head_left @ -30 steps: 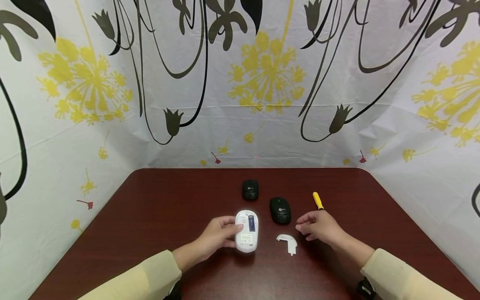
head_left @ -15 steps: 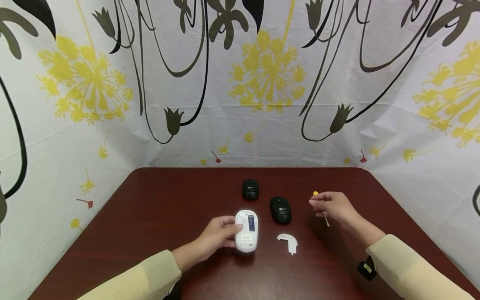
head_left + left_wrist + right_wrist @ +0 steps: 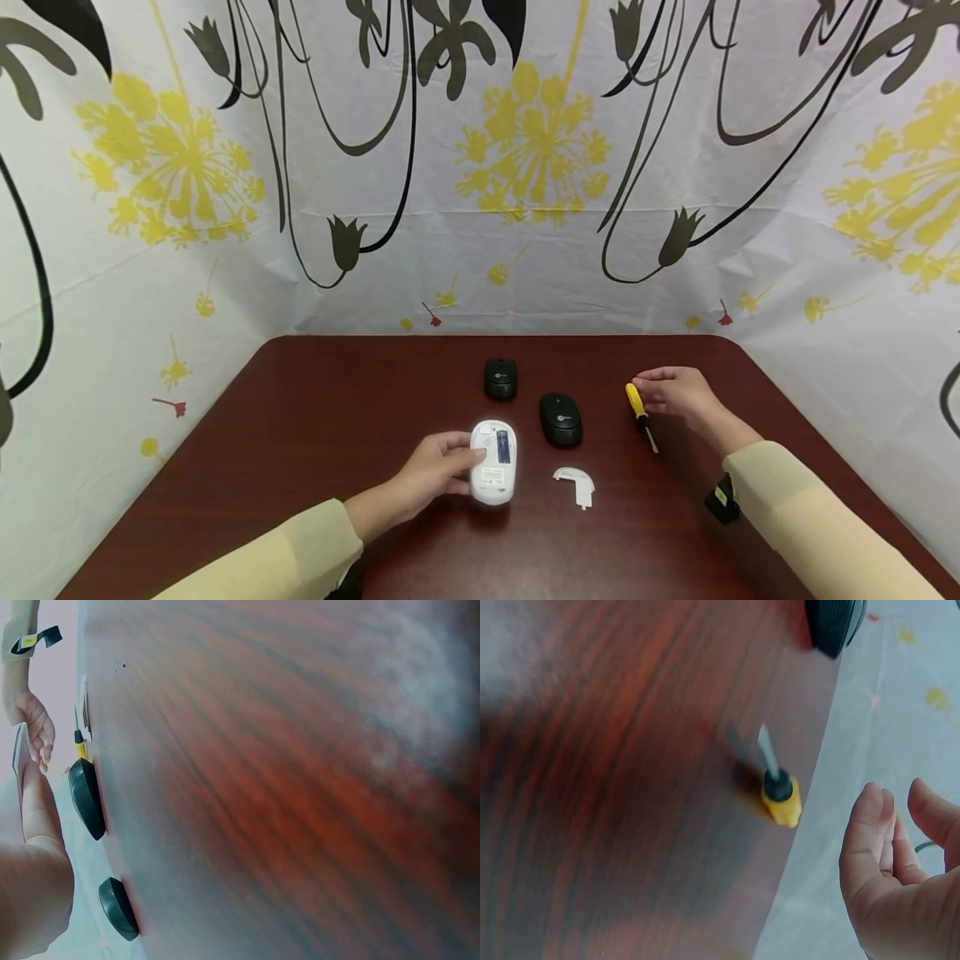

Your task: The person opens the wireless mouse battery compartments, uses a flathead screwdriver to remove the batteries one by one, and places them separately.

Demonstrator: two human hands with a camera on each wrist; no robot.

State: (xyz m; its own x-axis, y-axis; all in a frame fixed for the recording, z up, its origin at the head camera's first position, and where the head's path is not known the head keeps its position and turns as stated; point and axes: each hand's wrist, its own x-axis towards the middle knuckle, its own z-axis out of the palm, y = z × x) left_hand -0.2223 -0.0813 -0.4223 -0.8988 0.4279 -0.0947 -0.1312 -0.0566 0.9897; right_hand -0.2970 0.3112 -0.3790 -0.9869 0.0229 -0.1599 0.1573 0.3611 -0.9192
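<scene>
My left hand (image 3: 433,468) holds a white computer mouse (image 3: 493,492) underside up, thumb on its base and fingers behind. Its compartment lies uncovered, with a dark blue battery (image 3: 503,447) inside. In the left wrist view, the mouse (image 3: 20,750) shows edge-on beyond that hand (image 3: 37,889). A white hooked-shaped battery cover (image 3: 581,483) lies on the table to the right of it. Beside the yellow handle of a screwdriver (image 3: 636,402) is my right hand (image 3: 678,395). From the right wrist, the screwdriver (image 3: 781,806) lies apart from this hand (image 3: 900,885), its thumb and fingers spread around nothing.
Two black computer mice rest on the dark red table (image 3: 360,400): one farther back (image 3: 500,379), one nearer (image 3: 561,421), between the white mouse and the screwdriver. A flower-printed white cloth (image 3: 525,283) hangs behind the table and along both sides.
My right hand has moved right and away from beside the nearer black mouse, passing over the screwdriver to the right of its handle. The left hand keeps the white mouse still.
</scene>
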